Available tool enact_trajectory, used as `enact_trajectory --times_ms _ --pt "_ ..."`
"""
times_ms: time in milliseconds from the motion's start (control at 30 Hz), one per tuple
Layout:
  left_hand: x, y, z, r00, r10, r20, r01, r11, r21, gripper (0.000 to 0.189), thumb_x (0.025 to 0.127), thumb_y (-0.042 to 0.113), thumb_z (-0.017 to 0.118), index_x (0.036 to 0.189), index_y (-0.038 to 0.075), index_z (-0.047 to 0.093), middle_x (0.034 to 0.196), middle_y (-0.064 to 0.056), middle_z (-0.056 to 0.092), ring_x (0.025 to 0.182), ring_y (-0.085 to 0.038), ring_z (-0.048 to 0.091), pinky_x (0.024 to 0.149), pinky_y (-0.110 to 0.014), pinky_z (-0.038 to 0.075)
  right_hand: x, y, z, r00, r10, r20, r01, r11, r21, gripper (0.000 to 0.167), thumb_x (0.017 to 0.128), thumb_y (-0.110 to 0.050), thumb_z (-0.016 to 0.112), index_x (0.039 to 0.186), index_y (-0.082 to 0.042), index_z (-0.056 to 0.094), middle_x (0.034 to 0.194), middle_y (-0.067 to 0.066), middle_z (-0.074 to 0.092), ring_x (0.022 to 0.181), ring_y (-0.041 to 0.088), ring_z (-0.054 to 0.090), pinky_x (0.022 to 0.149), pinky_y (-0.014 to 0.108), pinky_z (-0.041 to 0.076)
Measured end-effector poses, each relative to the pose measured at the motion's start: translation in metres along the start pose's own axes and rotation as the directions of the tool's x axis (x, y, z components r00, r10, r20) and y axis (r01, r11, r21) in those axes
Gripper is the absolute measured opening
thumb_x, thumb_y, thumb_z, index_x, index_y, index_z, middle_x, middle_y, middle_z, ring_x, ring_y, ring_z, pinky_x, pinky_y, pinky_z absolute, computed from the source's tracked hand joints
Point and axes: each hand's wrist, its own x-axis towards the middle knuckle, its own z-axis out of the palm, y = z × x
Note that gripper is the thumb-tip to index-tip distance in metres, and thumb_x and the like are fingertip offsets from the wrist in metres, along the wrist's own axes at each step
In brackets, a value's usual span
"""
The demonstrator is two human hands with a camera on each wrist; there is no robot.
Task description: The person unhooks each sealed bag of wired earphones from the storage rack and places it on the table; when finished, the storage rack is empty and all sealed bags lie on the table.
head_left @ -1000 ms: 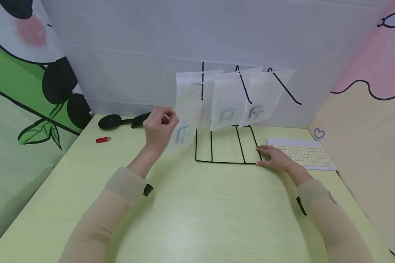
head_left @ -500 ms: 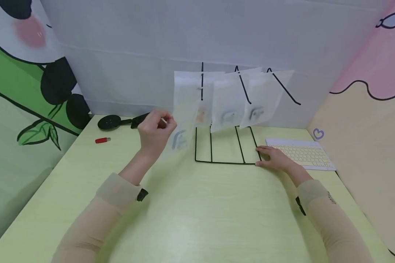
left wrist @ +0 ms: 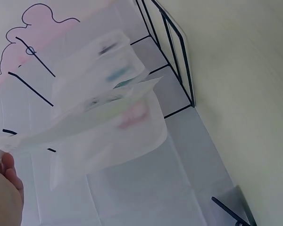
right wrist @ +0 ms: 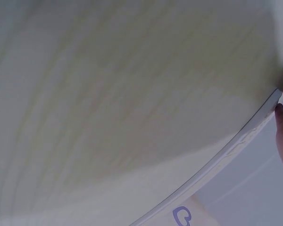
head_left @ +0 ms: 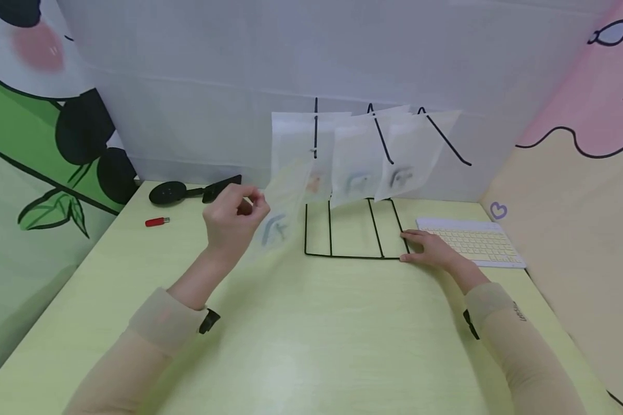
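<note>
My left hand [head_left: 233,222] pinches the edge of a translucent plastic bag [head_left: 285,199] with a blurred bluish shape low in it. This bag slants between the hand and the tip of the left hook; whether it still hangs there I cannot tell. Behind it, another translucent bag [head_left: 322,178] with an orange-red shape hangs on that hook. The black wire rack [head_left: 353,257] stands on the table, with two more hanging bags, a middle bag [head_left: 358,167] and a right bag [head_left: 407,167]. My right hand [head_left: 428,249] rests over the right bar of its base, thumb near the front corner.
A white keyboard [head_left: 472,242] lies just right of the rack, beside the right hand. At the table's back left are a black spoon [head_left: 168,193], a black flat-bladed utensil [head_left: 220,187] and a red USB stick [head_left: 157,222]. A pale cloth wall [head_left: 187,115] rises behind.
The left hand has moved left and down, toward the camera, pulling the front bag along the left hook to its tip. The right hand keeps its place on the rack.
</note>
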Motion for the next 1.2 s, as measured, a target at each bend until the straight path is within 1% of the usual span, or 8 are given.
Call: enact_trajectory --times_ms 300,500,633,700,767,900,1067,1200 --pt "0.001 0.016 -0.020 0.996 -0.021 0.084 0.021 1.000 0.004 0.006 0.077 -0.002 0.060 0.073 0.001 0.064 0.067 -0.008 0.060 0.047 -0.015 0.052 0.047 -0.026 0.043 0.000 -0.001 0.000 1.000 0.002 -0.004 -0.002 1.000 0.008 0.076 0.084 -0.044 0.068 0.143 -0.005 0.040 0.148 0.021 0.034 0.135 0.046 0.027 0.109 0.060 0.022" --pt "0.000 0.020 -0.034 0.990 -0.042 0.136 0.045 0.999 -0.020 0.007 0.076 -0.004 0.063 0.077 0.001 0.066 0.070 -0.006 0.063 0.049 -0.014 0.057 0.056 -0.013 0.045 -0.004 0.001 0.004 1.000 0.024 0.000 -0.024 0.999 0.022 0.077 0.083 -0.046 0.068 0.143 -0.007 0.040 0.148 0.020 0.033 0.135 0.046 0.026 0.108 0.060 0.023" --pt "0.001 0.019 -0.047 0.980 -0.110 0.165 0.114 0.993 -0.017 0.011 0.076 -0.007 0.066 0.081 0.002 0.066 0.068 -0.006 0.066 0.049 -0.011 0.055 0.059 -0.007 0.041 -0.005 0.001 0.005 1.000 0.025 -0.001 -0.025 0.999 0.031 0.078 0.083 -0.046 0.068 0.144 -0.007 0.039 0.149 0.020 0.032 0.135 0.047 0.025 0.108 0.061 0.022" --pt "0.001 0.017 -0.053 0.971 -0.157 0.183 0.158 0.987 0.009 0.011 0.077 -0.006 0.068 0.083 0.002 0.065 0.067 -0.006 0.066 0.050 -0.011 0.054 0.058 -0.006 0.040 -0.005 0.001 0.005 1.000 0.020 -0.004 -0.020 1.000 0.022 0.078 0.083 -0.047 0.067 0.144 -0.007 0.039 0.149 0.021 0.032 0.135 0.047 0.025 0.108 0.060 0.022" --pt "0.002 0.014 -0.060 0.960 -0.182 0.213 0.175 0.983 0.051 0.012 0.078 -0.005 0.070 0.086 0.002 0.065 0.069 -0.006 0.067 0.051 -0.011 0.053 0.057 -0.006 0.040 -0.004 0.001 0.005 1.000 0.020 -0.006 -0.020 1.000 0.019 0.077 0.083 -0.045 0.068 0.144 -0.007 0.039 0.148 0.020 0.033 0.135 0.046 0.026 0.108 0.060 0.023" --pt "0.003 0.008 -0.072 0.942 -0.215 0.258 0.193 0.975 0.106 0.018 0.080 -0.002 0.071 0.094 0.000 0.061 0.076 -0.006 0.067 0.056 -0.003 0.052 0.056 -0.006 0.039 -0.003 0.001 0.004 1.000 0.018 -0.006 -0.018 1.000 0.012 0.076 0.084 -0.044 0.068 0.143 -0.006 0.039 0.148 0.020 0.033 0.135 0.046 0.026 0.109 0.059 0.023" --pt "0.003 -0.001 -0.087 0.941 -0.227 0.252 0.197 0.971 0.139 0.025 0.080 -0.003 0.071 0.094 -0.003 0.051 0.075 -0.010 0.066 0.065 0.017 0.046 0.058 -0.003 0.038 -0.002 0.000 0.004 1.000 0.016 -0.001 -0.016 1.000 0.021 0.076 0.084 -0.045 0.068 0.143 -0.006 0.039 0.148 0.020 0.034 0.135 0.046 0.026 0.108 0.059 0.024" --pt "0.002 -0.009 -0.098 0.934 -0.242 0.263 0.200 0.964 0.176 0.015 0.081 -0.004 0.069 0.092 -0.002 0.059 0.079 -0.011 0.066 0.066 0.018 0.045 0.061 -0.001 0.038 -0.002 0.000 0.002 1.000 0.017 -0.007 -0.017 1.000 0.017 0.077 0.084 -0.046 0.068 0.143 -0.006 0.040 0.148 0.020 0.034 0.135 0.045 0.026 0.108 0.059 0.024"
